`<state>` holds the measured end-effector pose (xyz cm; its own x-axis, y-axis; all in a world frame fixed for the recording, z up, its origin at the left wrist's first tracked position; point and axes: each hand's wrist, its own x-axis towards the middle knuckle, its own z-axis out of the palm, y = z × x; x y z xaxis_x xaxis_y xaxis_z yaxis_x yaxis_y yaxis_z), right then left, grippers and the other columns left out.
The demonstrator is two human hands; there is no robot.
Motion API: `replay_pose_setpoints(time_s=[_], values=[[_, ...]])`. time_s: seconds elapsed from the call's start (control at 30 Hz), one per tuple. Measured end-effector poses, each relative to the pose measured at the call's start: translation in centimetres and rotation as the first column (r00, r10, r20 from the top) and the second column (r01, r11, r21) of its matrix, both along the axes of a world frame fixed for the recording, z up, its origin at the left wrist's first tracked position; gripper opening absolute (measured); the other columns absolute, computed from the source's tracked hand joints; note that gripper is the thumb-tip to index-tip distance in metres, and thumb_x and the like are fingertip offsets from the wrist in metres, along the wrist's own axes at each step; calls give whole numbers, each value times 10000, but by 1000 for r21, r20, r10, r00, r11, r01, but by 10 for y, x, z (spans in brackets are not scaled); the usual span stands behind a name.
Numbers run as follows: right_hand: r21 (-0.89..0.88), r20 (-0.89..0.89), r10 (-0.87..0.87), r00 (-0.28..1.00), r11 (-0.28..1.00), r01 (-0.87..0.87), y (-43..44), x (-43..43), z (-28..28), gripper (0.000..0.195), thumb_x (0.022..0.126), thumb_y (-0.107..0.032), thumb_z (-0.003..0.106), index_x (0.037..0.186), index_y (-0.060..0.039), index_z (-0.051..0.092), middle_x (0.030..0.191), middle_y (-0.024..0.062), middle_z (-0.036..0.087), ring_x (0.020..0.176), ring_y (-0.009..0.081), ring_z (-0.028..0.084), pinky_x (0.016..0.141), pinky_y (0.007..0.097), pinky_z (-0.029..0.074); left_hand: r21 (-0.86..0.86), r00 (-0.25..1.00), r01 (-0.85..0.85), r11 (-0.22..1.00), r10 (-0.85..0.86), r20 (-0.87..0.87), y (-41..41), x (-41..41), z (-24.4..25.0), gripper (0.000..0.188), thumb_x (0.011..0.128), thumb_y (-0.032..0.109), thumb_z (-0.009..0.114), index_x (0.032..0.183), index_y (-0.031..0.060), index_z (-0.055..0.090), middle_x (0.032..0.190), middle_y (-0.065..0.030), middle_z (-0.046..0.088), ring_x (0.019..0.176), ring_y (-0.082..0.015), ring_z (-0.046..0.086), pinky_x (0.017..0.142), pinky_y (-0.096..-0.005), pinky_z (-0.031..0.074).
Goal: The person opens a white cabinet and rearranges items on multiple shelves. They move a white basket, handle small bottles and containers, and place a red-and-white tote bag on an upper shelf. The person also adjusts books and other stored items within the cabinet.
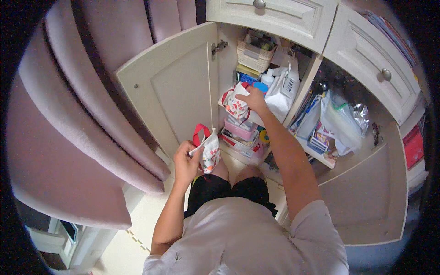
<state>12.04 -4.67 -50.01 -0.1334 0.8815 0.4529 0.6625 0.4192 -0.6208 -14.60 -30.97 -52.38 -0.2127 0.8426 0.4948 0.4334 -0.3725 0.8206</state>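
Before my thighs, my left hand [187, 161] pinches the upper edge of a small white fabric bag [210, 154] with a red handle and a coloured print. My right hand [253, 99] reaches into the left cabinet compartment and grips another white printed fabric bag [237, 105] with red trim, at the front of the upper shelf. Just behind that hand lies a blue object [260, 86], with a white bottle [267, 77] beyond it. To their right stands a large white bag [282, 91] bearing writing.
A cream basket [256, 56] stands on boxes at the back; a pink container [240, 127] and a white basket [239, 141] sit below the shelf. Both cabinet doors [182, 89] stand open. Plastic bags [340, 120] fill the right compartment. A pink curtain [86, 137] hangs at left.
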Motion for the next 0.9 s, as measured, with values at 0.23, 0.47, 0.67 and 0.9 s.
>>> replay_pose_setpoints(time_s=[0.23,0.47,0.67,0.9], values=[[80,205,46,978,995,-64,-28,8,-53,398,776,-361,755,895,13,683,849,237,659,784,368,662,705,436,500,-135,988,75,988,-55,147,-27,-8,-6,224,832,25,713,769,-19,502,780,-94,581,696,-155,529,640,-290,440],[3,148,120,982,993,-122,-122,-4,-126,383,833,-313,708,955,39,619,890,256,639,832,424,635,735,467,490,-8,1000,-5,1000,5,3,-35,-21,-15,245,824,42,738,762,-14,508,738,-74,570,666,-130,506,605,-280,430],[-169,152,55,987,985,-29,-192,-1,-156,378,868,-326,681,919,41,607,889,258,638,826,421,622,736,475,483,-102,994,103,989,-98,56,-20,-1,-10,251,835,43,735,744,0,505,702,-41,542,615,-95,479,547,-270,397],[-165,12,-123,992,979,124,-235,13,-163,391,888,-333,663,1020,32,617,924,270,643,874,440,625,780,482,484,-126,962,272,954,-273,9,6,31,-13,260,859,46,718,742,10,489,699,-29,528,628,-72,460,554,-253,396]])
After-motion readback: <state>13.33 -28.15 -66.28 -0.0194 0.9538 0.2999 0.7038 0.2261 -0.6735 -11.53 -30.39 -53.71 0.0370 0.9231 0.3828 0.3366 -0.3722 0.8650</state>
